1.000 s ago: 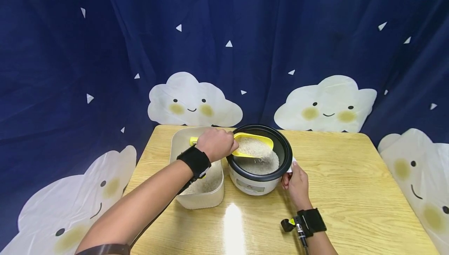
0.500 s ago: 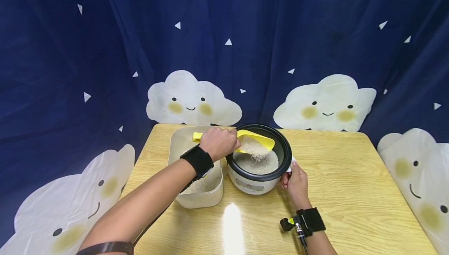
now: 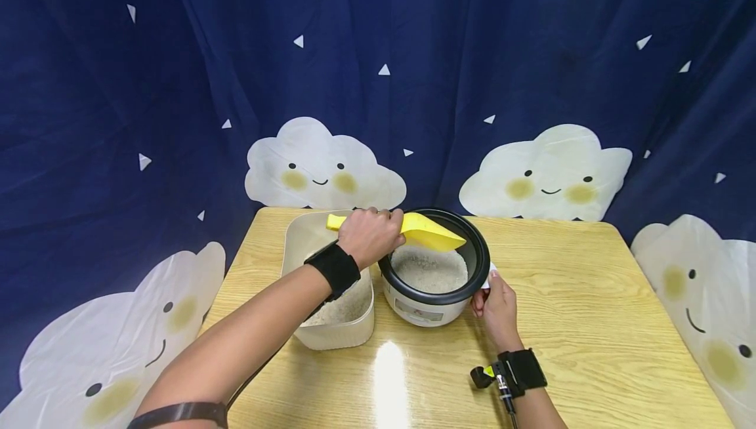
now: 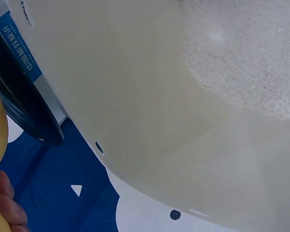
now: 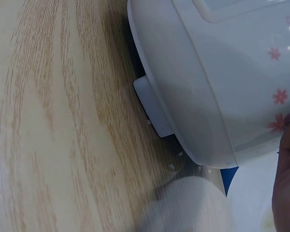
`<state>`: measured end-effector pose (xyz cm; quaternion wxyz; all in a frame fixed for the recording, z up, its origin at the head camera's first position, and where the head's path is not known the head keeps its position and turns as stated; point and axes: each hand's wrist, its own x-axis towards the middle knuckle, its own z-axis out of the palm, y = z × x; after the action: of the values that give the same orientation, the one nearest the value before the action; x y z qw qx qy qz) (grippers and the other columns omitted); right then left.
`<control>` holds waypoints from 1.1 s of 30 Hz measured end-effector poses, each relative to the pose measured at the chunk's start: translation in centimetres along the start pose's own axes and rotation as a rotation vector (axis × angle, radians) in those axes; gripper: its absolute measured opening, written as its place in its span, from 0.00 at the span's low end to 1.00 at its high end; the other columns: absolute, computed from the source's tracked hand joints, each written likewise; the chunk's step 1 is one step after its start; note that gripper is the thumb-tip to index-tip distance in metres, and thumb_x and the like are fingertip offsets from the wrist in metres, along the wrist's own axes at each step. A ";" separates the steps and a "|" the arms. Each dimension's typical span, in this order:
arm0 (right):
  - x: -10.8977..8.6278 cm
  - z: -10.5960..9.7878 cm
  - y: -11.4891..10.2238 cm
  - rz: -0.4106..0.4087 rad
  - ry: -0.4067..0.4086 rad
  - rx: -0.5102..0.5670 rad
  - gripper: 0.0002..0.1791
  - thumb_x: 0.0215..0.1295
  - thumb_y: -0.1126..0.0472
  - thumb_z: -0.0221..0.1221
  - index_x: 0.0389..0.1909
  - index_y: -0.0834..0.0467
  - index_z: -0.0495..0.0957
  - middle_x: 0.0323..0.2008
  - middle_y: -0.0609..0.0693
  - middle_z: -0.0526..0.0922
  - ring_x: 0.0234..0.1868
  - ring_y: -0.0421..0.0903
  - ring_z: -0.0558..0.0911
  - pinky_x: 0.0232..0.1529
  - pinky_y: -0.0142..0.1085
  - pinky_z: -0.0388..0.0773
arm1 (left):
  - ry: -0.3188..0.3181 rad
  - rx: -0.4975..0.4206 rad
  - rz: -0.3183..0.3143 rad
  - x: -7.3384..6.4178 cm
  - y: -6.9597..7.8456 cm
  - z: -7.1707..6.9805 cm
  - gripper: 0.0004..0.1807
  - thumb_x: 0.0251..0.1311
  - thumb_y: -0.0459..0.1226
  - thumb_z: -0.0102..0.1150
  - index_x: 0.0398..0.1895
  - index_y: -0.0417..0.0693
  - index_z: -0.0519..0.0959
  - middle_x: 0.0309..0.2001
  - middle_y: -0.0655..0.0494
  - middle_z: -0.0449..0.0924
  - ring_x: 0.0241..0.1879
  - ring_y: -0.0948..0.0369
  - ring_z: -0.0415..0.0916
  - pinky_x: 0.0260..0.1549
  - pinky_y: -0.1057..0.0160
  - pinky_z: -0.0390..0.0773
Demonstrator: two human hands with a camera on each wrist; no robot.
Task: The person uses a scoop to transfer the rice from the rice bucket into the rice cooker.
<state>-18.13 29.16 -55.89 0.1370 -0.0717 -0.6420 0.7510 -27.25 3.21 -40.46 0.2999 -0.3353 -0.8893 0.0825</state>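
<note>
My left hand [image 3: 372,235] grips the handle of a yellow scoop [image 3: 434,233] over the rice cooker [image 3: 419,314]. The scoop is turned over, its underside facing up and its tip over the black-rimmed pot. White rice [image 3: 428,273] covers the pot's bottom. At the cooker's right side, my right hand [image 3: 499,304] holds the white side handle [image 3: 492,273], thumb on top and fingers curled below. In the left wrist view, fingers [image 4: 9,205] wrap the scoop at the left edge. The right wrist view shows part of the hand [image 5: 287,183] against the flowered cooker wall.
A cream bin [image 3: 339,337] holding more rice [image 3: 348,307] stands left of the cooker, beneath my left forearm. Several loose grains [image 5: 176,157] lie by the cooker's base on the wooden table [image 3: 579,317]. A blue cloud-print curtain [image 3: 437,88] hangs behind the table.
The scoop has rolled from level and full of rice to upside down, pouring its rice into the pot. My left hand has turned with it; the right hand keeps its hold.
</note>
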 end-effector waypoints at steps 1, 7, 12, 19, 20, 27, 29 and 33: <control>0.0 0.0 0.0 -0.001 0.001 0.003 0.33 0.84 0.44 0.38 0.20 0.62 0.64 0.11 0.45 0.66 0.11 0.40 0.65 0.15 0.36 0.64 | 0.003 0.003 -0.001 0.0 0.0 0.0 0.14 0.63 0.48 0.62 0.27 0.50 0.75 0.20 0.58 0.81 0.19 0.57 0.80 0.16 0.57 0.78; 0.0 0.1 -0.1 -0.001 0.003 0.005 0.32 0.84 0.45 0.37 0.20 0.61 0.63 0.10 0.44 0.66 0.11 0.39 0.65 0.15 0.36 0.64 | 0.022 0.020 -0.015 -0.1 -0.2 0.0 0.15 0.61 0.50 0.65 0.28 0.50 0.75 0.21 0.58 0.81 0.20 0.58 0.80 0.17 0.58 0.78; -0.1 0.2 -0.3 0.008 0.005 0.007 0.32 0.85 0.47 0.37 0.19 0.61 0.63 0.11 0.44 0.66 0.11 0.39 0.65 0.15 0.36 0.64 | -0.008 -0.027 -0.050 -0.2 -0.4 -0.1 0.16 0.63 0.50 0.64 0.27 0.50 0.76 0.20 0.57 0.80 0.19 0.57 0.80 0.17 0.57 0.78; -0.2 0.2 -0.3 0.004 0.011 0.004 0.32 0.85 0.47 0.36 0.19 0.60 0.64 0.11 0.44 0.66 0.11 0.39 0.65 0.15 0.35 0.64 | -0.203 -0.192 -0.165 -0.2 -1.1 -0.9 0.17 0.71 0.47 0.51 0.26 0.48 0.74 0.19 0.55 0.79 0.20 0.52 0.82 0.20 0.51 0.81; -0.2 0.2 -0.3 0.005 0.012 0.007 0.32 0.85 0.47 0.36 0.19 0.60 0.64 0.11 0.44 0.66 0.11 0.39 0.65 0.15 0.35 0.64 | -0.234 -0.214 -0.179 -0.2 -1.3 -1.0 0.18 0.72 0.47 0.49 0.26 0.48 0.74 0.20 0.54 0.78 0.21 0.52 0.82 0.21 0.51 0.81; -0.2 0.3 -0.1 0.007 0.018 0.012 0.32 0.85 0.47 0.35 0.19 0.60 0.64 0.11 0.44 0.66 0.11 0.39 0.65 0.16 0.35 0.65 | -0.364 -0.317 -0.222 -0.6 -2.5 -1.5 0.21 0.76 0.44 0.40 0.21 0.49 0.68 0.17 0.58 0.67 0.19 0.52 0.76 0.23 0.50 0.79; -0.2 0.2 -0.1 0.006 0.014 0.006 0.32 0.85 0.47 0.35 0.20 0.60 0.64 0.11 0.44 0.66 0.11 0.39 0.65 0.16 0.35 0.65 | -0.378 -0.331 -0.229 -0.8 -2.8 -1.6 0.21 0.76 0.44 0.39 0.21 0.50 0.66 0.17 0.59 0.63 0.18 0.54 0.73 0.22 0.52 0.77; -0.1 0.1 -0.1 0.012 0.015 0.019 0.31 0.85 0.47 0.36 0.19 0.59 0.63 0.11 0.44 0.66 0.11 0.38 0.65 0.16 0.34 0.65 | -0.383 -0.359 -0.249 -1.1 -3.5 -1.7 0.21 0.76 0.43 0.38 0.20 0.50 0.64 0.17 0.60 0.59 0.16 0.57 0.68 0.17 0.56 0.70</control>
<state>-18.03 28.99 -55.79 0.1383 -0.0798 -0.6333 0.7573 -27.51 -0.26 -38.36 0.0700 -0.2498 -0.9644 -0.0519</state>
